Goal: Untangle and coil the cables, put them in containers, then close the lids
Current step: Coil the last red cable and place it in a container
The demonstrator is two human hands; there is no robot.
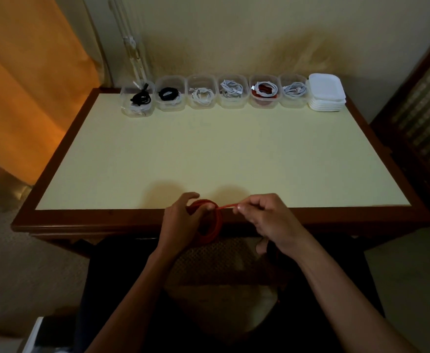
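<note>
Red cable [212,225], wound into a coil, hangs at the near edge of the table [209,154], held upright in your left hand [181,220], whose fingers and thumb curl around the loops. Your right hand [267,220] pinches the loose end of the same cable between thumb and fingertips, drawing a short straight length across from the top of the coil. Along the far edge of the table stands a row of six clear containers [231,91], all open, each holding coiled cables: black and white in the two at the left, white in the next two, red and white in the fifth, white in the sixth. Just beside the row, at its right end, sits a stack of white lids [327,93]. An orange curtain [30,85] hangs at the left.
</note>
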